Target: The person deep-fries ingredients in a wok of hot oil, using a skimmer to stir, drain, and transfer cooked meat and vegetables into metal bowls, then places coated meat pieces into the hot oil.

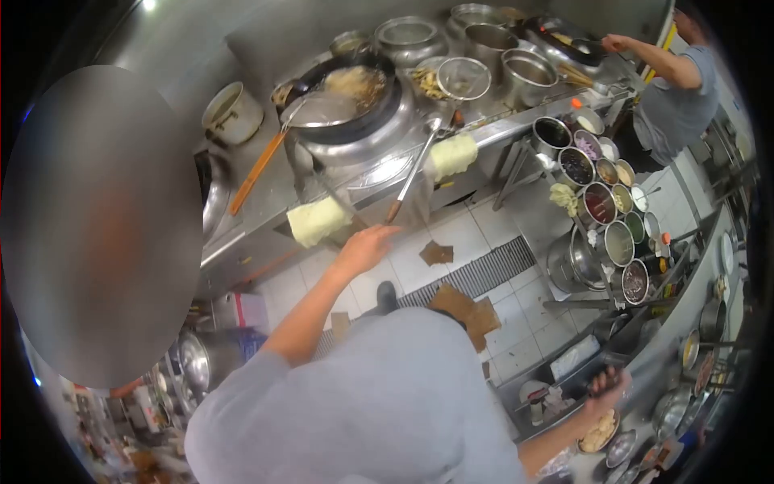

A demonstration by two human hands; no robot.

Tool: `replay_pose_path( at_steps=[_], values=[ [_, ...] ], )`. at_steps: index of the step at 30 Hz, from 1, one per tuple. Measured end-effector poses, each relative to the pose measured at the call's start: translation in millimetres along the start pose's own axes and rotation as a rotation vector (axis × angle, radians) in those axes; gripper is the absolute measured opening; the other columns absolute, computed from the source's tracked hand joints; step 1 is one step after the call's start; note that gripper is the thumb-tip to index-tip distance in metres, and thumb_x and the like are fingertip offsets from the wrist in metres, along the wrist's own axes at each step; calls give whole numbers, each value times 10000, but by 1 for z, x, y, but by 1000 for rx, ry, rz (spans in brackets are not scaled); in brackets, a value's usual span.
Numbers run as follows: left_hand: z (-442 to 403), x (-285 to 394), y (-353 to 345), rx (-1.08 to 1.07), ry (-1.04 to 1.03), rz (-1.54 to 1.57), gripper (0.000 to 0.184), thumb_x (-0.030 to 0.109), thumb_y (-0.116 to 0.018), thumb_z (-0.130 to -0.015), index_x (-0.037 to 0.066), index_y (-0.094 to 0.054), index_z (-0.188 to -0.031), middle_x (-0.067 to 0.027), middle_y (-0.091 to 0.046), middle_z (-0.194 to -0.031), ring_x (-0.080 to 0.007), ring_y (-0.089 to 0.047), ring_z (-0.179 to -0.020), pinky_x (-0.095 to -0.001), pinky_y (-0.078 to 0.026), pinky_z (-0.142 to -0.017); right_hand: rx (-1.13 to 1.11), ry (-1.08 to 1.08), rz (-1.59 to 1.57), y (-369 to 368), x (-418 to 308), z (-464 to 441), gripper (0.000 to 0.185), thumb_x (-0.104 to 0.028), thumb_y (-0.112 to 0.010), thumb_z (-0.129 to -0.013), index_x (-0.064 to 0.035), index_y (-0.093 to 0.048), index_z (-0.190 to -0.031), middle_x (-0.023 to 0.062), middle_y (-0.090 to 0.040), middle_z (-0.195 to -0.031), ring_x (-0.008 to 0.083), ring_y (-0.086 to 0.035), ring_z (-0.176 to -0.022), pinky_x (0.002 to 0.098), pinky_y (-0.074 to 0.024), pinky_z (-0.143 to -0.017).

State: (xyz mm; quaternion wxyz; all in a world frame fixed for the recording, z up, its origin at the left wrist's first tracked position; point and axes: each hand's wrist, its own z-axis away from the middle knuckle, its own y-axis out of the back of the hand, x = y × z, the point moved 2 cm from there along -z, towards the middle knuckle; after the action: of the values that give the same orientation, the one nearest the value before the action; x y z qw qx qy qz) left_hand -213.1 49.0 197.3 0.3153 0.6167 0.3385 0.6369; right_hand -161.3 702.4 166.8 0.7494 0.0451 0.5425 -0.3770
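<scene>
My left hand (367,248) reaches toward the stove, fingers stretched out, just below the end of a ladle's wooden handle. Whether it touches the handle cannot be made out. The ladle (416,168) lies with its bowl on the stove ledge and its handle sticking out over the front edge. Out to the lower right, my right hand (610,389) is closed around a dark object (600,382) whose kind is unclear. Ahead, a wok (375,121) holds bubbling oil with light-coloured food. A wooden-handled strainer (322,110) rests across the wok.
Folded pale cloths (318,220) hang on the stove edge. Round seasoning containers (599,202) crowd a stand at right. A co-worker (677,105) stands at the far right stove. Torn cardboard (463,310) and a drain grate (492,270) are on the tiled floor. A blurred oval covers the left.
</scene>
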Motion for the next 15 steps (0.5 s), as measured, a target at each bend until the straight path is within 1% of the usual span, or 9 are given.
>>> replay_pose_path(
  at_steps=[2, 3, 5, 7, 8, 10, 12, 13, 15],
  values=[
    [15, -53, -10, -87, -45, -88, 396, 125, -620, -822, 99, -566, -1213, -141, -607, -1062, -325, -583, -993, -401, -475, -846, 67, -95, 240, -63, 49, -14, 380, -409, -615, -852, -144, -536, -1112, -13, -511, -847, 50, -374, -531, 184, -251, -397],
    [25, -77, -13, -139, -2, -88, 404, 145, -623, -821, 94, -563, -1218, -149, -607, -1109, -337, -564, -1044, -412, -461, -875, -32, -219, 329, -83, 75, -30, 403, -394, -615, -851, -139, -545, -1155, -8, -507, -852, 61, -385, -527, 181, -278, -410],
    [42, -116, -13, -227, -2, -92, 394, 192, -608, -842, 112, -547, -1223, -148, -569, -1193, -346, -536, -1098, -420, -434, -930, -42, -315, 403, -120, 123, -45, 316, -330, -646, -836, -153, -545, -1077, 3, -509, -827, 78, -408, -519, 209, -316, -404],
    [55, -147, -10, -210, 35, -14, 415, 173, -624, -830, 105, -549, -1233, -140, -573, -1224, -313, -530, -1127, -396, -423, -956, -125, -373, 352, -183, 128, -21, 287, -288, -654, -843, -119, -530, -1038, 20, -514, -778, 92, -446, -507, 237, -333, -372],
    [62, -152, -2, -208, 151, 24, 410, 158, -628, -825, 92, -559, -1223, -146, -583, -1208, -301, -529, -1135, -396, -420, -960, -160, -344, 350, -206, 127, -10, 274, -273, -639, -849, -111, -521, -1035, 22, -512, -771, 95, -457, -504, 244, -347, -367],
    [78, -193, -9, -152, 170, -9, 380, 134, -637, -816, 86, -590, -1191, -156, -602, -1171, -319, -555, -1100, -407, -428, -944, -174, -284, 320, -240, 131, -3, 261, -258, -625, -855, -102, -512, -1032, 24, -511, -764, 99, -469, -500, 252, -361, -362],
    [80, -225, -16, -165, 103, -82, 453, 157, -688, -770, 103, -584, -1207, -142, -640, -1099, -267, -613, -895, -370, -489, -802, -328, -255, 467, -260, 136, -3, 258, -240, -605, -856, -93, -494, -1036, 30, -521, -771, 106, -499, -510, 266, -391, -357],
    [74, -237, -19, -189, 40, -87, 453, 157, -688, -770, 103, -584, -1207, -142, -640, -1099, -267, -613, -895, -370, -489, -802, -356, -232, 539, -265, 136, -3, 272, -238, -602, -855, -85, -487, -1048, 36, -534, -791, 110, -507, -512, 268, -404, -358],
    [63, -254, -27, -322, 181, 16, 492, 172, -707, -759, 110, -577, -1230, -167, -636, -1107, -263, -622, -943, -375, -487, -832, -351, -232, 573, -266, 131, 5, 299, -235, -597, -853, -77, -478, -1077, 51, -560, -837, 113, -513, -505, 276, -423, -362]
  ],
)
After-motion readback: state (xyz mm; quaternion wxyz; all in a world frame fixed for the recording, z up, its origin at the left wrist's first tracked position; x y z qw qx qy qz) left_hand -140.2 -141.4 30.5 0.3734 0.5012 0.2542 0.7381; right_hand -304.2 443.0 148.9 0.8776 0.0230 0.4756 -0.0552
